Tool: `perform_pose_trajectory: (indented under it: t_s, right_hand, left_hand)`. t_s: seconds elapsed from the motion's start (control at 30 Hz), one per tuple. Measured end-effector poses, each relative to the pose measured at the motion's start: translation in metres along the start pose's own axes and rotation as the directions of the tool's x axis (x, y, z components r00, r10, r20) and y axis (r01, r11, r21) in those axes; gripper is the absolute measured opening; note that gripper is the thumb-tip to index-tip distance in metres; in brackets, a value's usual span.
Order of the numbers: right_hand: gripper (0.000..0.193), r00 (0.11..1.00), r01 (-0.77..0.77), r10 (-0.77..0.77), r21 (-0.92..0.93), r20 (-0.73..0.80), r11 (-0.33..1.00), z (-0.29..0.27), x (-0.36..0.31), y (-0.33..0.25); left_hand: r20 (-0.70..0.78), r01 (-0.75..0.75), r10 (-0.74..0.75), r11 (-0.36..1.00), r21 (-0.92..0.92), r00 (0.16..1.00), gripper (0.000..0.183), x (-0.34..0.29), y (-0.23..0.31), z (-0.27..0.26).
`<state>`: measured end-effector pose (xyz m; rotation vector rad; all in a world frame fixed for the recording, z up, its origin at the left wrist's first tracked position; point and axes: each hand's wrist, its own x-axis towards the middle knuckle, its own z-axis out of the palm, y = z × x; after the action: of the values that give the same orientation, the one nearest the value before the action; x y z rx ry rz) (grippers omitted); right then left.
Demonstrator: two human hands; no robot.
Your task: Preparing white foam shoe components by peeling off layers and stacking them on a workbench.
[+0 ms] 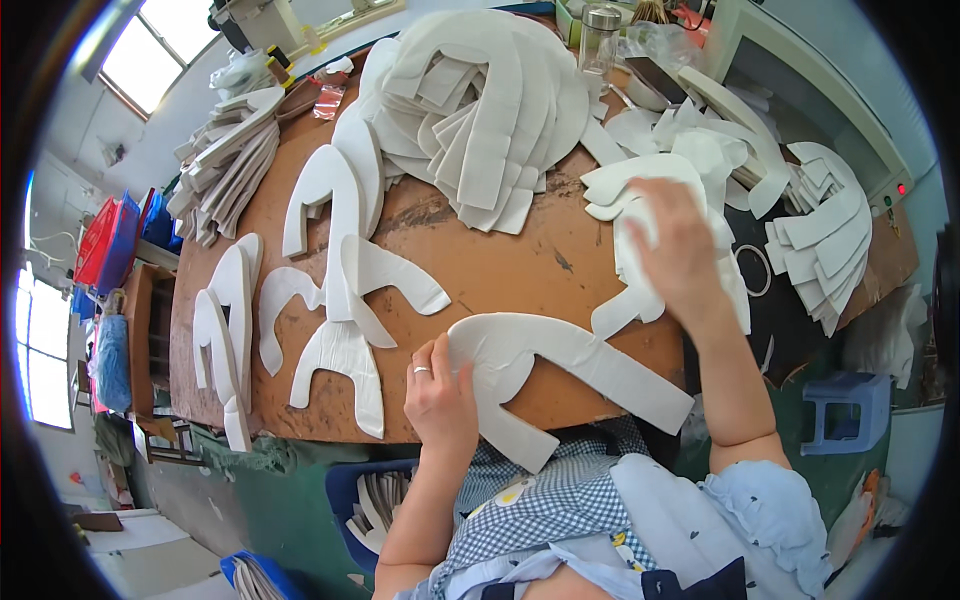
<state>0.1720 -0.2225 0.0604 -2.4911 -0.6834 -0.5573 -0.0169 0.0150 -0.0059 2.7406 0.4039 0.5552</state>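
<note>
At the table's near edge lies a thick white U-shaped padding piece (560,345), with a thinner curved layer on its left part. My left hand (443,405), a ring on one finger, is closed at that piece's left edge, thumb toward its top. Over a loose pile of thin white curved pieces (640,285) at the right is my right hand (680,240). Motion smears its fingers, so whether it holds any of them is unclear. Left of my left hand, several white U-shaped pieces (340,370) lie partly overlapping.
A big heap of white U-shaped pieces (490,120) covers the back middle of the brown table (430,240). More stacks stand at the back left (225,160) and far right (825,230). A glass jar (600,38) stands behind. A blue stool (846,412) is on the floor at right.
</note>
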Motion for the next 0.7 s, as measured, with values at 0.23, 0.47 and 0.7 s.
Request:
perform_pose_trajectory:
  t_s: [0.23, 0.47, 0.7]
  right_hand:
    - [0.044, 0.804, 0.184, -0.339, 0.339, 0.488, 0.923, 0.059, -0.040, -0.062]
    - [0.039, 0.846, 0.192, -0.378, 0.447, 0.376, 0.874, 0.065, -0.044, -0.066]
    - [0.031, 0.835, 0.367, -0.507, 0.471, 0.213, 0.802, 0.070, -0.058, -0.058]
  left_hand:
    - [-0.044, 0.011, -0.017, 0.994, -0.112, 0.999, 0.042, 0.005, 0.006, 0.002]
    - [-0.019, 0.067, -0.077, 0.941, -0.331, 0.997, 0.052, 0.002, -0.005, 0.004]
    - [-0.059, -0.103, 0.086, 0.882, -0.460, 0.995, 0.054, 0.017, 0.001, -0.014]
